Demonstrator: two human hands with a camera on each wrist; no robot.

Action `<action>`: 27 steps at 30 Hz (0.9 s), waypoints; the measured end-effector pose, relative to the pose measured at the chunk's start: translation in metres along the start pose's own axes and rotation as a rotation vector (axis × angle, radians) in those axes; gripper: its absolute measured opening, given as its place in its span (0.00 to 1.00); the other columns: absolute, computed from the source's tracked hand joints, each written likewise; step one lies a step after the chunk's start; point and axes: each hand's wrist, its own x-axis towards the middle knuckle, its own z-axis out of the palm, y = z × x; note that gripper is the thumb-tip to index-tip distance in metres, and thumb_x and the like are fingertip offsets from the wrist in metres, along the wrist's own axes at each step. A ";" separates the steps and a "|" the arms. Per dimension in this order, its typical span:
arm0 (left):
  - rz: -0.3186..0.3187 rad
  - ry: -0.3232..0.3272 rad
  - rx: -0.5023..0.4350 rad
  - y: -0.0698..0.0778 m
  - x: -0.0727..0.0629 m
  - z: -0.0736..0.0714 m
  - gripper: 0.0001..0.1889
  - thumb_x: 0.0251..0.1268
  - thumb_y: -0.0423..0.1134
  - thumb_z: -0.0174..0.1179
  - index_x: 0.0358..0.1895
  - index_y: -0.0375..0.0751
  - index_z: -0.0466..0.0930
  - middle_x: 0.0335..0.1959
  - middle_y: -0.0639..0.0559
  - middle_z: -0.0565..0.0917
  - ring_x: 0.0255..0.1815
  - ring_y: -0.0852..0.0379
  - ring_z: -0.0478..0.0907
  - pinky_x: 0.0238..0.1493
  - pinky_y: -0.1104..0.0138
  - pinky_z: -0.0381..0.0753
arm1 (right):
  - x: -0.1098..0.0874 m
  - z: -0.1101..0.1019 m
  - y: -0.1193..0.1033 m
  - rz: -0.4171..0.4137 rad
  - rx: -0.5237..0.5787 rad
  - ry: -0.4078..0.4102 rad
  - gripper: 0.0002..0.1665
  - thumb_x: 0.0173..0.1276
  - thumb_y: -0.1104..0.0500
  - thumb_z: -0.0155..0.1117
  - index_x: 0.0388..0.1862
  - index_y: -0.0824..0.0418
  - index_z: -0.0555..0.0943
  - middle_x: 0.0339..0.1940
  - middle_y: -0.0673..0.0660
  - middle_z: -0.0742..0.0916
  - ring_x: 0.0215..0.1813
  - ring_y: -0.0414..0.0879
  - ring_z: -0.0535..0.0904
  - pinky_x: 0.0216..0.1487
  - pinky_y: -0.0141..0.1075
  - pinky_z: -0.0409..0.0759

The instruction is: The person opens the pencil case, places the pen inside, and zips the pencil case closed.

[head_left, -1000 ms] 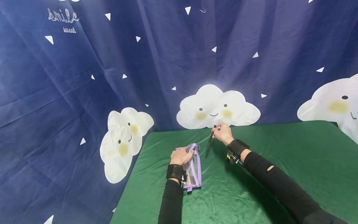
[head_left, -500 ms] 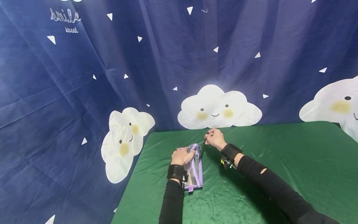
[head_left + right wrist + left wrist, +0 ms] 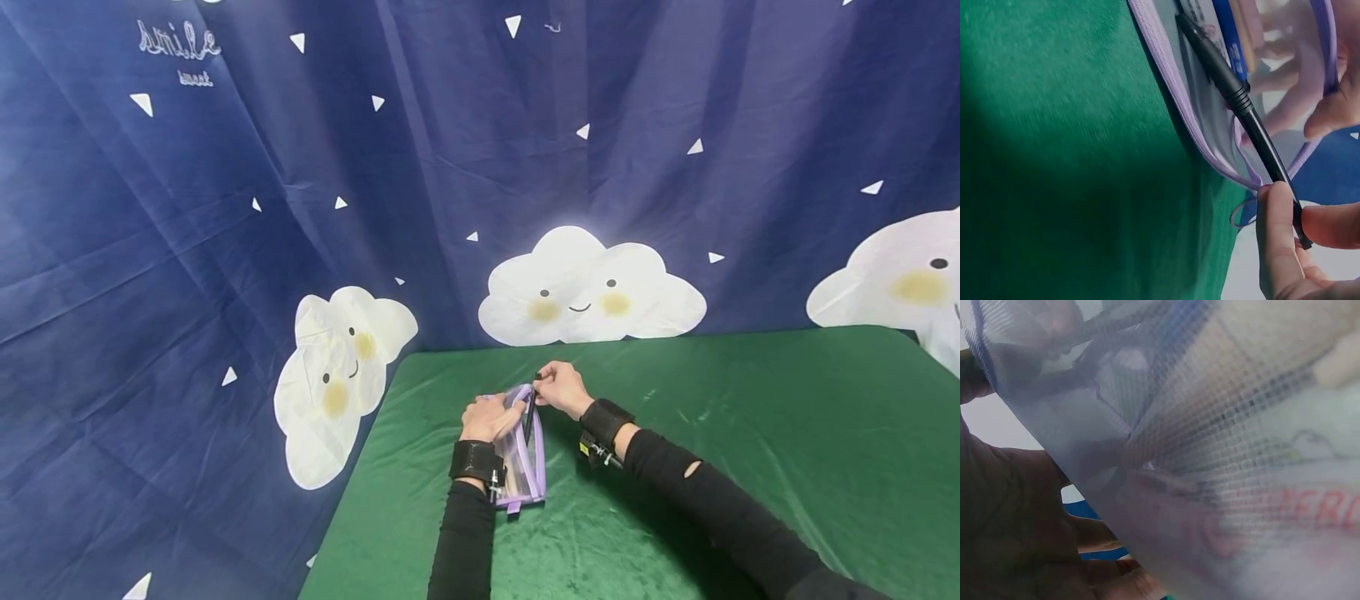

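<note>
A see-through pencil case [image 3: 517, 485] with purple zip edging lies on the green cloth, its mouth parted at the far end. My left hand [image 3: 486, 419] grips its left edge, thumb on the purple edging and fingers showing through the clear side in the right wrist view. Between thumb and fingers my right hand [image 3: 562, 389] pinches the end of a black pen [image 3: 1263, 140], the pen's other end inside the parted mouth. Inside the case are a blue stick-shaped thing [image 3: 1230, 44] and a tan one. Close up, mesh [image 3: 1241, 419] fills most of the left wrist view.
The green cloth [image 3: 712, 433] covers the table out to the right. Behind it hangs a dark blue curtain [image 3: 450, 125] printed with smiling white clouds. A small ring [image 3: 1238, 215] hangs at the end of the case's zip.
My right hand has moved left and nearer with the black pen, from beside the pencil case to its mouth, and the pen's lower end has gone in. The left hand keeps its hold.
</note>
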 end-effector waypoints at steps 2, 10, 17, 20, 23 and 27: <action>0.000 -0.002 0.003 0.001 0.000 0.000 0.38 0.69 0.64 0.42 0.72 0.43 0.73 0.64 0.27 0.77 0.62 0.28 0.76 0.59 0.41 0.77 | -0.002 0.002 0.001 0.007 0.004 -0.002 0.15 0.70 0.68 0.62 0.53 0.74 0.77 0.42 0.69 0.88 0.39 0.60 0.90 0.44 0.46 0.89; 0.003 -0.004 -0.010 0.001 0.000 0.000 0.38 0.69 0.63 0.42 0.72 0.42 0.72 0.66 0.27 0.76 0.63 0.26 0.76 0.59 0.40 0.76 | -0.010 0.009 0.004 0.038 0.020 -0.007 0.10 0.67 0.69 0.65 0.45 0.73 0.79 0.36 0.66 0.89 0.32 0.54 0.91 0.38 0.42 0.90; -0.004 0.002 -0.014 0.002 0.002 0.000 0.37 0.70 0.64 0.43 0.73 0.45 0.72 0.66 0.27 0.76 0.64 0.25 0.74 0.60 0.39 0.75 | -0.017 0.014 0.005 0.103 0.067 -0.037 0.07 0.65 0.70 0.65 0.38 0.71 0.76 0.32 0.64 0.87 0.30 0.52 0.91 0.34 0.37 0.89; -0.007 -0.004 -0.026 0.002 0.002 0.000 0.36 0.70 0.63 0.43 0.73 0.44 0.72 0.67 0.27 0.75 0.65 0.25 0.74 0.61 0.39 0.74 | -0.019 0.016 0.008 0.114 0.081 -0.053 0.07 0.66 0.71 0.64 0.36 0.70 0.74 0.30 0.63 0.85 0.28 0.52 0.91 0.34 0.38 0.89; -0.010 -0.011 -0.034 0.002 0.001 0.001 0.37 0.71 0.63 0.42 0.73 0.44 0.71 0.67 0.27 0.75 0.66 0.26 0.73 0.62 0.38 0.74 | -0.021 0.018 0.009 0.118 0.102 -0.065 0.08 0.65 0.73 0.63 0.34 0.69 0.71 0.29 0.61 0.82 0.27 0.54 0.90 0.34 0.40 0.90; -0.002 -0.006 -0.033 0.000 0.001 0.000 0.37 0.70 0.63 0.42 0.73 0.43 0.72 0.66 0.28 0.76 0.65 0.27 0.74 0.60 0.39 0.75 | -0.024 0.020 0.010 0.114 0.123 -0.076 0.10 0.63 0.75 0.61 0.31 0.68 0.69 0.28 0.58 0.78 0.25 0.53 0.89 0.33 0.40 0.90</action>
